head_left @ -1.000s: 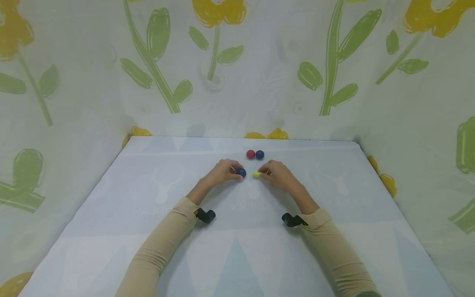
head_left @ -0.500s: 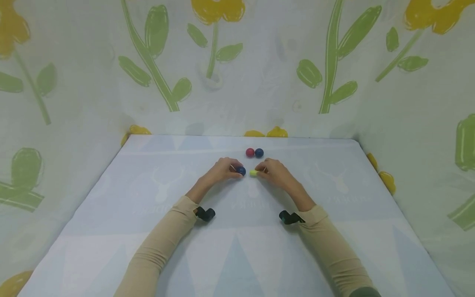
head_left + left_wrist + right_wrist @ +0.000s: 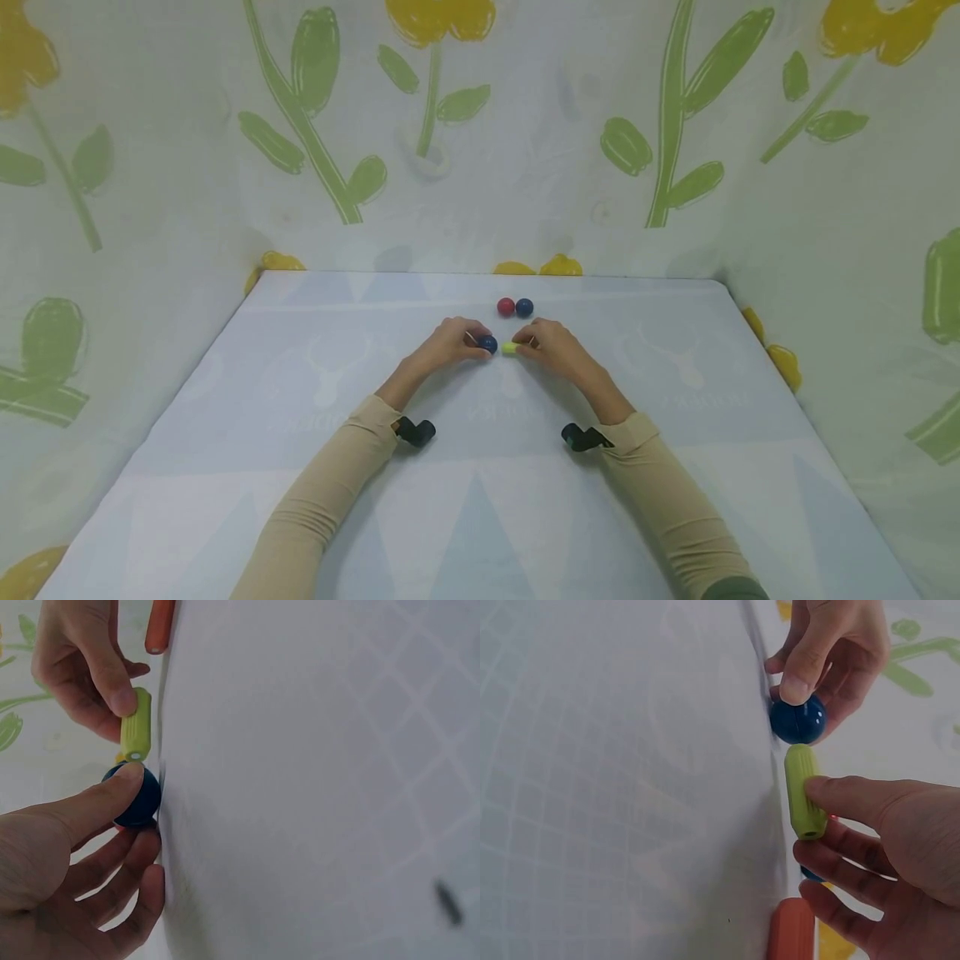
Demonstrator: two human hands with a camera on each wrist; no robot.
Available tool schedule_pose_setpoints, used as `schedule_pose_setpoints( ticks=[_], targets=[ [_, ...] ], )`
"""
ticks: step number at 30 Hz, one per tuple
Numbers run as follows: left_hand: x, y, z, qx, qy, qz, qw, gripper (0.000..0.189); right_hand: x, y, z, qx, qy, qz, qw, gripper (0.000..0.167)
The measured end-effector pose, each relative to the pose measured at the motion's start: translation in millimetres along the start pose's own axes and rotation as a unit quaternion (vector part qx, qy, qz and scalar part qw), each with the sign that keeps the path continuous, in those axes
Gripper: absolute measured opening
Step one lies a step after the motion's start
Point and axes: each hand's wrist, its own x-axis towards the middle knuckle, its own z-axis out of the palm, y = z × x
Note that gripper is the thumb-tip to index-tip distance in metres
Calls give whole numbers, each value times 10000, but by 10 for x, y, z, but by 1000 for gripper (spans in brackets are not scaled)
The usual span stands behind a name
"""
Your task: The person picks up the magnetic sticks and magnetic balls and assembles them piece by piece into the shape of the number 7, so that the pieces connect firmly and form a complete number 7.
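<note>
Between the thumb and fingers of my left hand is a dark blue ball. My right hand pinches a short lime-green ribbed rod, with a small hole visible in its near end in the right wrist view. The rod points at the ball, and in the head view a narrow gap separates them. From the left wrist view I cannot tell whether the rod's end touches the ball. Just beyond the hands, a red ball and a second dark blue ball sit side by side on the table.
An orange-red rod shows near my right hand in both wrist views; the head view does not show it. Pale patterned cloth covers the table. Flower-printed curtains surround its back and sides.
My right hand has moved slightly left with the lime-green rod, narrowing the gap to the blue ball. My left hand keeps its hold on the ball, nearly still.
</note>
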Motion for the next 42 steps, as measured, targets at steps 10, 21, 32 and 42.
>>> schedule_pose_setpoints(
  ticks=[10, 21, 32, 42],
  targets=[
    [-2, -5, -13, 15, -16, 141, 9999, 40, 9, -47, -13, 41, 4, -8, 10000, 24],
    [-16, -18, 0, 16, 30, 183, 9998, 39, 23, -89, -22, 55, 12, -112, 9999, 23],
    [-32, 3, -2, -68, -24, 66, 10000, 43, 18, -92, -46, 79, 38, -236, 9997, 22],
    [-23, -6, -13, -30, 3, 130, 9999, 38, 60, -96, -61, 133, -51, -206, 9997, 23]
  ],
)
